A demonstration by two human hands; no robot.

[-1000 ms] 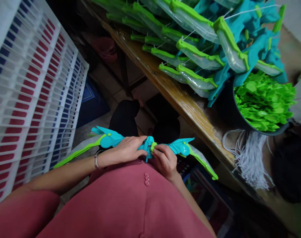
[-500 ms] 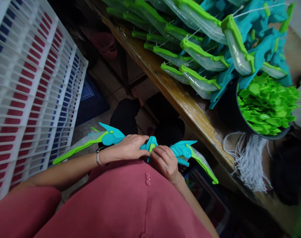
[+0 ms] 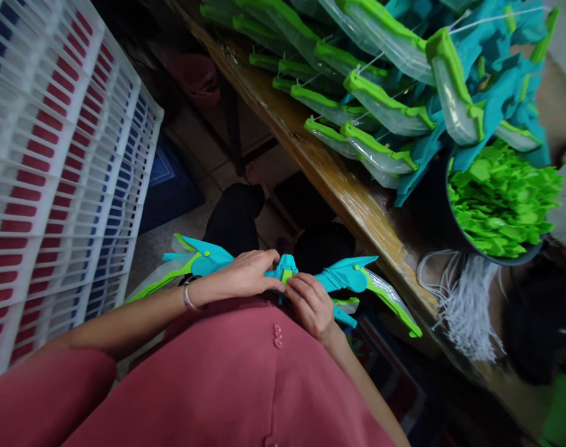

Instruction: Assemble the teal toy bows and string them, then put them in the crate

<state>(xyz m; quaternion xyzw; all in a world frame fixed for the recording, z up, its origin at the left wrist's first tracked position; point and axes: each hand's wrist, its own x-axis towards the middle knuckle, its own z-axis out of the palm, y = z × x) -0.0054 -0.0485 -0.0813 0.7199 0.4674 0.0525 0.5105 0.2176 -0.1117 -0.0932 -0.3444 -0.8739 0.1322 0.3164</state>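
A turquoise toy bow [image 3: 341,277] with green and clear outer limbs lies across my lap, close against my front. My left hand [image 3: 250,273] is closed round its middle from the left. The fingers of my right hand [image 3: 309,304] are bent against the bow just right of centre, by a small green piece [image 3: 287,275] set in the raised middle. One green-edged limb [image 3: 395,304] reaches out past my right hand; the opposite limb [image 3: 166,276] sticks out beyond my left wrist. The undersides of my fingers are hidden.
Similar bows [image 3: 385,102] are stacked on a wooden table [image 3: 339,180] at upper right. A dark bucket [image 3: 455,217] of green pieces [image 3: 504,198] stands there, beside a bundle of white strings [image 3: 473,310]. A white slatted crate [image 3: 69,124] rises on the left. Below sits a pink basket [image 3: 197,77].
The bow has turned slightly: its left limb is drawn in and its right limb reaches a little farther right. Both hands keep nearly the same place on it.
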